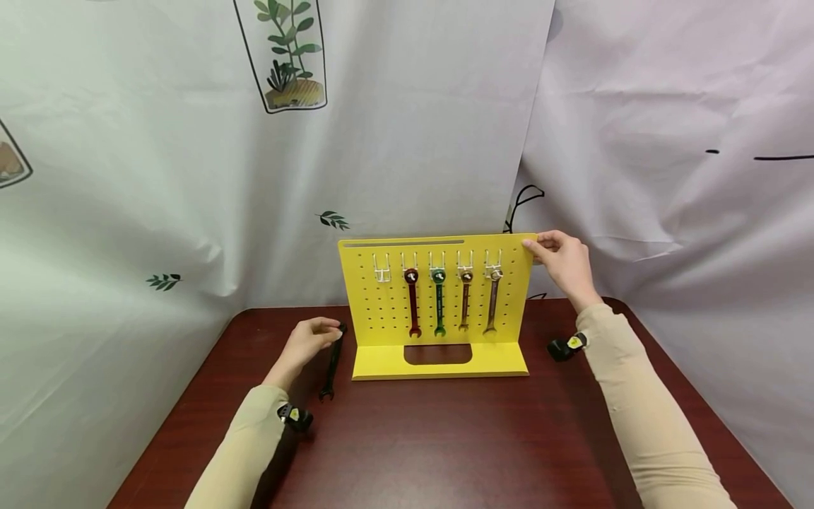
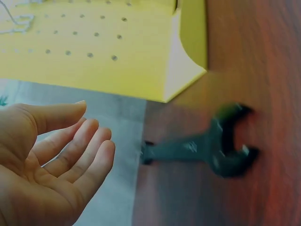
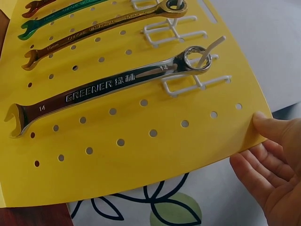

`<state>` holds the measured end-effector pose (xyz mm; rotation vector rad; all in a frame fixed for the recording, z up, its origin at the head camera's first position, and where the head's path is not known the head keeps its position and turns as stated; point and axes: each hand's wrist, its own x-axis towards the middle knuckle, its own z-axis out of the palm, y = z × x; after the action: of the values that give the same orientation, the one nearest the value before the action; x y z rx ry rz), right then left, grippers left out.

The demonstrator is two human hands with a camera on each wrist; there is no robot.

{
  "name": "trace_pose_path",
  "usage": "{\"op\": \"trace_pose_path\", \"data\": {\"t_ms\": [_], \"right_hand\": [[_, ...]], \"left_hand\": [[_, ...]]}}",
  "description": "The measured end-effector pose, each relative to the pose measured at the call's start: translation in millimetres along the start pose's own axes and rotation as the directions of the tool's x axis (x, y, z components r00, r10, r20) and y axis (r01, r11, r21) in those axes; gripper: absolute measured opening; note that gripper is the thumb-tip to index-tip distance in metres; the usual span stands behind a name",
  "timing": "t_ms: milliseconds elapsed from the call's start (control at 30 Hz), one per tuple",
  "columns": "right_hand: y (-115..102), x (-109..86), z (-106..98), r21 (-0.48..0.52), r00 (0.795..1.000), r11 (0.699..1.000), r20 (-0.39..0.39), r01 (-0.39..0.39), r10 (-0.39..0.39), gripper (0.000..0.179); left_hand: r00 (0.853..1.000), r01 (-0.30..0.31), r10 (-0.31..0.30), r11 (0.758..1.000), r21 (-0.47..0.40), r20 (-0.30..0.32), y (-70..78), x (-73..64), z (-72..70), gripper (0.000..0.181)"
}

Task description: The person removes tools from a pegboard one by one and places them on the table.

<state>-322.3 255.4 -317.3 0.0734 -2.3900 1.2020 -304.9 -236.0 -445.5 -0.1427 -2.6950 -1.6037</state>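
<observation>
A yellow pegboard stand (image 1: 439, 362) stands upright on the table, and my right hand (image 1: 562, 263) pinches its upper right corner. In the right wrist view the thumb lies on the front face, the fingers behind. My left hand (image 1: 309, 345) is over the far end of a black wrench (image 1: 333, 367), left of the board. In the left wrist view, thumb and fingers are apart with nothing between them, and the wrench (image 2: 188, 148) is beyond the fingertips, slightly blurred. On white hooks hang a red wrench (image 1: 413, 304), a green wrench (image 1: 439, 304), a gold wrench (image 1: 466, 302) and a silver wrench (image 3: 108, 87).
The leftmost white hook (image 1: 381, 270) holds no wrench. The dark red-brown table (image 1: 432, 438) stretches in front of the board. A pale printed curtain (image 1: 432, 141) hangs right behind the table and along both sides.
</observation>
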Motion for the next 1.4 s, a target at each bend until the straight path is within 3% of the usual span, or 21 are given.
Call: {"op": "trace_pose_path", "data": {"t_ms": [367, 833, 1033, 1400], "right_hand": [[1.4, 0.4, 0.4, 0.013, 1.000, 1.000, 0.000, 0.011, -0.011, 0.046], [1.2, 1.6, 0.1, 0.006, 1.000, 1.000, 0.008, 0.009, -0.009, 0.048], [0.9, 2.9, -2.2, 0.006, 0.999, 0.999, 0.011, 0.034, -0.034, 0.041], [0.7, 5.9, -2.9, -0.029, 0.994, 0.994, -0.004, 0.107, -0.107, 0.038]], "left_hand": [[0.996, -0.088, 0.089, 0.992, -0.085, -0.001, 32.4, 2.3, 17.4, 0.035], [0.993, -0.116, 0.118, 0.985, -0.127, 0.007, 63.6, 8.7, 44.4, 0.033], [0.989, -0.143, 0.149, 0.977, -0.159, 0.026, 70.3, 13.0, 52.7, 0.033], [0.987, -0.139, 0.151, 0.971, -0.193, 0.053, 76.5, 18.4, 65.7, 0.029]]}}
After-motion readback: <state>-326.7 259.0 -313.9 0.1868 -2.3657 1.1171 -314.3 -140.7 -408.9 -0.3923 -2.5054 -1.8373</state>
